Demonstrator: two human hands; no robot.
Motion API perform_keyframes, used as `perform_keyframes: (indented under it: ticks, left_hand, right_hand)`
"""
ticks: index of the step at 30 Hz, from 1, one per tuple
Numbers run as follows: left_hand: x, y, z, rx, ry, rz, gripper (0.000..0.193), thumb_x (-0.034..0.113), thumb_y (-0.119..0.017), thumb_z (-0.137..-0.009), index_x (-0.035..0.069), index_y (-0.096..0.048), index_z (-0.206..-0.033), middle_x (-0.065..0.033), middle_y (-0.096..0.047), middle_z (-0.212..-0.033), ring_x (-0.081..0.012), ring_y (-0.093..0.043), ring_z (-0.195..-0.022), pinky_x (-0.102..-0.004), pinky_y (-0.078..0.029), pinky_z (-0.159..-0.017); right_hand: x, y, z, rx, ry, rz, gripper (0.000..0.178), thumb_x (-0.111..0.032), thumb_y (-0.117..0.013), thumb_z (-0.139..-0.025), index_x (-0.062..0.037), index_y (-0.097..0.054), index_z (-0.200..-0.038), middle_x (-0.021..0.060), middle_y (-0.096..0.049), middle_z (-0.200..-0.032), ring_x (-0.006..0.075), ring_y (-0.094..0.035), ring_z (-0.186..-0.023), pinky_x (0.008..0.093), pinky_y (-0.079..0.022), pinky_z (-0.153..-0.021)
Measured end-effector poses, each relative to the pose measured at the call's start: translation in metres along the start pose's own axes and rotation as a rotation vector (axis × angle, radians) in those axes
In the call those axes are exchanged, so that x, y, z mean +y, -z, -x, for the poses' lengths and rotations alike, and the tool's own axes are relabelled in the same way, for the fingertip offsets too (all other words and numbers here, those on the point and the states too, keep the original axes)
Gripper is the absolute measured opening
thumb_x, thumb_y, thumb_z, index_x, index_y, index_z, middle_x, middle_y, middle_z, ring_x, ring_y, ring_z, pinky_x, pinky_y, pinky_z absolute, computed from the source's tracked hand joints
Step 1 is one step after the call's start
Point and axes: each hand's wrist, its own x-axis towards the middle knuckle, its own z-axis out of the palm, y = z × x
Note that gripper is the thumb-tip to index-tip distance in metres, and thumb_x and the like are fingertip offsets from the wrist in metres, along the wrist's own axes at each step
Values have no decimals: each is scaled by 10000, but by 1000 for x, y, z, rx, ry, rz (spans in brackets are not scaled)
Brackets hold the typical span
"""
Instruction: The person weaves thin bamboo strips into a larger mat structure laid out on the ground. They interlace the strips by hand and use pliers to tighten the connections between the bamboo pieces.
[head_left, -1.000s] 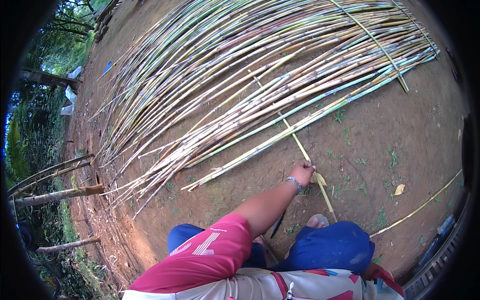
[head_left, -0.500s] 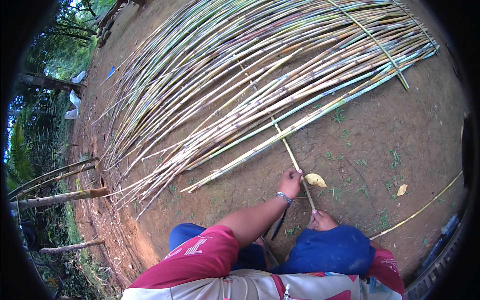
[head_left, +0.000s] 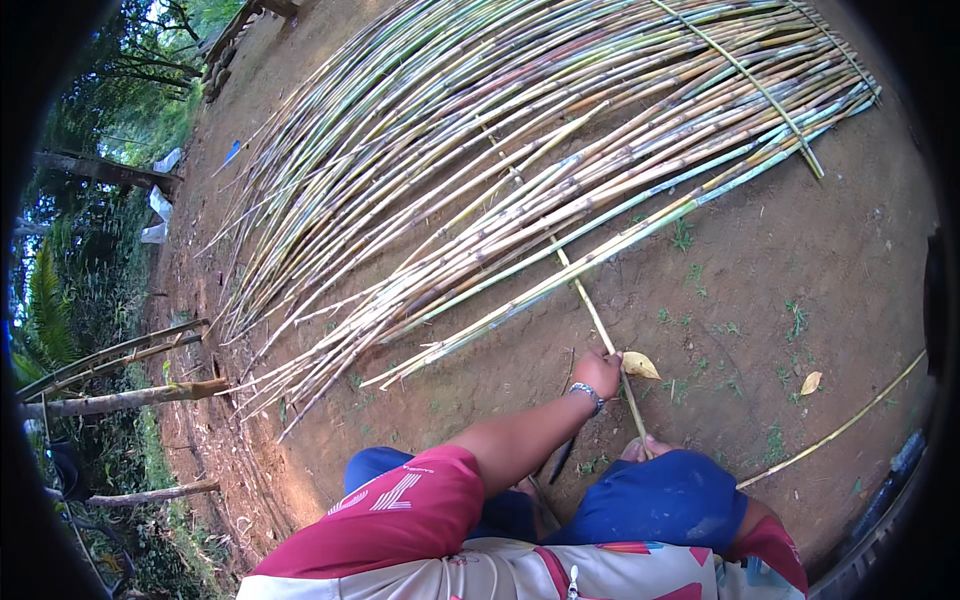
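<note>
Fairly straight, woody cane [head_left: 596, 316] in left fingers [head_left: 611, 364]

Thin pale-yel. stick [head_left: 594, 317], approx. straight, slants lower R to upper L, pt. hidden under long yel.-grn. canes [head_left: 560, 195] lying side by side.

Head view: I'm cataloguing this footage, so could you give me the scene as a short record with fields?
Left hand: closed around a thin pole; bracelet on the wrist
Right hand: at the pole's near end, mostly hidden by the blue-clad knee; grip unclear
Pole's far part: passes under several long canes
Canes: side by side, spreading out toward the left
Crosspiece: lies across the canes, right side
Ground: brown soil; yellowish leaf beside the left hand
</note>
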Motion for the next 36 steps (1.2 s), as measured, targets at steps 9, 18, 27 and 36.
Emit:
perform_keyframes:
  ticks: [9,18,27,36]
  left_hand:
    - [-2,-6,-5,38,-44,12,356,340,-705,-888,-3,-738,-979,-225,-725,-833,-359,-715,-771,-453,-548,-729]
    - [12,-16,-4,-63,-32,83,325,323,-704,-908,-1,-716,-932,-162,-718,-766,-273,-708,-708,-398,-541,-684]
    - [-41,17,-7,-383,-47,322,588,422,-661,-968,-57,-581,-1299,-134,-722,-1016,-187,-709,-899,-337,-572,-810]
    - [29,85,42,-938,-458,-257,712,489,-630,-966,-66,-495,-1391,-189,-710,-1140,-256,-665,-1095,-371,-509,-951]
  right_hand:
    - [-11,5,9,45,7,111,436,-463,-457,-1043,-66,-623,-979,64,-620,-808,169,-579,-718,323,-460,-658]
    - [-12,1,16,104,-31,173,441,-477,-469,-1031,-70,-635,-1002,75,-633,-835,185,-593,-747,338,-469,-682]
    - [-11,-3,21,136,-38,227,449,-491,-481,-1018,-75,-647,-1025,86,-646,-862,201,-607,-775,353,-478,-707]
    - [-33,13,15,138,8,301,459,-505,-493,-1006,-79,-660,-1049,97,-659,-889,217,-622,-804,369,-487,-731]
